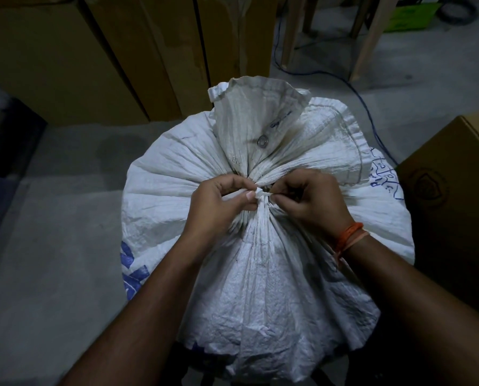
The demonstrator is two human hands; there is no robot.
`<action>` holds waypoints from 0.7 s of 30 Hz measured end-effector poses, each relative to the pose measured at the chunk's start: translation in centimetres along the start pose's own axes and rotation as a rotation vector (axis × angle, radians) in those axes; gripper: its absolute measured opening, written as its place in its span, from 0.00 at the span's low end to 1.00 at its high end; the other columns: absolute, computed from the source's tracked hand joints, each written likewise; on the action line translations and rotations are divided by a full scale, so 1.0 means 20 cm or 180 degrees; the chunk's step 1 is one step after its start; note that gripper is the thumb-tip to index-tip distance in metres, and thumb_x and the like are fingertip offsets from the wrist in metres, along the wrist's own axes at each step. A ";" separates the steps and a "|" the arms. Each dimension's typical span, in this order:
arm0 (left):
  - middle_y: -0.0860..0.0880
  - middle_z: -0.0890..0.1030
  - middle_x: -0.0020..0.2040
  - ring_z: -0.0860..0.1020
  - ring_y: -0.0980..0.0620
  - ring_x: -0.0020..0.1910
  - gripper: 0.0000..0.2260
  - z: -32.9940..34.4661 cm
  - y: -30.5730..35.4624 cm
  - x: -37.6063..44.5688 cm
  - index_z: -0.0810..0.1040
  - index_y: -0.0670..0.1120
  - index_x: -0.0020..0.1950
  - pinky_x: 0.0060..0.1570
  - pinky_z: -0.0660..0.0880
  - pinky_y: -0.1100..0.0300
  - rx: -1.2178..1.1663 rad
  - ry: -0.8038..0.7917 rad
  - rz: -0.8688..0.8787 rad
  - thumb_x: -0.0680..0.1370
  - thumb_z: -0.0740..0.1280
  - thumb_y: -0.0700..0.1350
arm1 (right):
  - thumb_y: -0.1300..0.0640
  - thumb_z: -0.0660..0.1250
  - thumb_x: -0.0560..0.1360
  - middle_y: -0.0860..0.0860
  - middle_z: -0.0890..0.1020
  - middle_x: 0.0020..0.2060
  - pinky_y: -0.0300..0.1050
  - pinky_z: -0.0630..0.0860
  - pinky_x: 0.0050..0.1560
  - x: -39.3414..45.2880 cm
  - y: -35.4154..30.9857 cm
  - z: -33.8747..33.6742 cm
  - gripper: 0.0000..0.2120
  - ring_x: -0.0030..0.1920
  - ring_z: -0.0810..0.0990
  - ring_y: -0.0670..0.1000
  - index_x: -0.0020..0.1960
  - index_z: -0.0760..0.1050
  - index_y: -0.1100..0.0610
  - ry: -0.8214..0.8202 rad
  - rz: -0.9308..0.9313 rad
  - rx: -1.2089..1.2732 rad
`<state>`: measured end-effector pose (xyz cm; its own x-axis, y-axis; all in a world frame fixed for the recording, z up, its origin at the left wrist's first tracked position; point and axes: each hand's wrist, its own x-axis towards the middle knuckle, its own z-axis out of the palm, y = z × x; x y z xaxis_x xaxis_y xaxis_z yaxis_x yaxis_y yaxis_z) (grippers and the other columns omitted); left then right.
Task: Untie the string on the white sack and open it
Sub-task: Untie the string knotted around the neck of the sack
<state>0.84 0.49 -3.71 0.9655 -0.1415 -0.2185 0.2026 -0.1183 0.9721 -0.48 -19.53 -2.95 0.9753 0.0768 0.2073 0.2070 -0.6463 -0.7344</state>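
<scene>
Two bare forearms reach forward and inward over the white sack (260,274), meeting at its gathered neck, so that the wrists angle toward each other above the bulging cloth. On the left side of the neck, the left hand (219,201) has its fingers curled, thumb and forefinger pinching the white string (261,193) at the knot. Opposite it, the right hand (310,199) is curled too, its fingertips nipped on the string's other side just beside the knot; a band of orange thread (349,236) circles that wrist. The string is still tied round the neck, and the sack is closed, its cloth pleated tight into the knot. Beyond the knot the loose mouth of the sack stands up in a crumpled flap with a small metal eyelet (263,141) in it. Blue printing shows on the sack's left flank and blue handwriting on its right shoulder. The sack stands on a grey concrete floor (65,218), in dim light. Right of the sack sits a brown cardboard box (453,204), near its side. Behind the sack, to the left, tall brown cartons (121,51) stand in a row. Farther back and to the right are the pale legs of a chair (369,37), with a blue cable (369,112) trailing across the floor from there down past the sack's right shoulder.
</scene>
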 end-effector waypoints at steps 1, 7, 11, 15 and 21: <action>0.40 0.90 0.50 0.90 0.39 0.48 0.06 0.00 0.00 0.00 0.87 0.45 0.47 0.52 0.86 0.52 0.0017 0.0002 0.0002 0.78 0.75 0.34 | 0.64 0.79 0.68 0.47 0.83 0.34 0.32 0.74 0.38 0.00 0.00 0.00 0.04 0.36 0.80 0.43 0.38 0.85 0.60 0.0017 -0.0008 0.0003; 0.40 0.90 0.49 0.90 0.38 0.48 0.06 0.00 0.00 0.00 0.87 0.44 0.47 0.54 0.87 0.50 0.0040 -0.0001 0.0029 0.78 0.74 0.34 | 0.65 0.79 0.68 0.49 0.85 0.34 0.48 0.78 0.38 0.00 0.00 0.02 0.05 0.36 0.82 0.49 0.36 0.84 0.62 0.0083 -0.0043 0.0129; 0.40 0.90 0.50 0.90 0.38 0.48 0.04 0.00 0.00 0.00 0.87 0.43 0.48 0.58 0.86 0.41 0.0057 -0.0002 0.0015 0.78 0.75 0.34 | 0.65 0.79 0.69 0.53 0.86 0.34 0.49 0.79 0.37 0.00 0.01 0.03 0.04 0.37 0.84 0.52 0.37 0.84 0.62 0.0064 -0.0005 0.0213; 0.40 0.90 0.50 0.90 0.38 0.48 0.03 0.00 -0.01 0.00 0.87 0.41 0.49 0.60 0.85 0.38 0.0073 0.0014 -0.0037 0.78 0.75 0.35 | 0.64 0.78 0.69 0.54 0.86 0.34 0.52 0.79 0.38 0.00 0.02 0.03 0.05 0.36 0.84 0.54 0.37 0.84 0.61 0.0034 -0.0011 0.0218; 0.40 0.90 0.50 0.90 0.38 0.47 0.02 0.00 0.00 0.00 0.87 0.40 0.50 0.60 0.85 0.38 0.0116 0.0023 -0.0040 0.78 0.75 0.35 | 0.64 0.78 0.70 0.55 0.85 0.34 0.54 0.79 0.38 0.00 0.02 0.04 0.05 0.36 0.83 0.55 0.37 0.84 0.61 -0.0011 -0.0001 0.0258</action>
<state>0.86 0.51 -3.80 0.9642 -0.1327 -0.2298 0.2087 -0.1558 0.9655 -0.31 -19.22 -3.70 0.9754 0.0798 0.2054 0.2128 -0.5827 -0.7843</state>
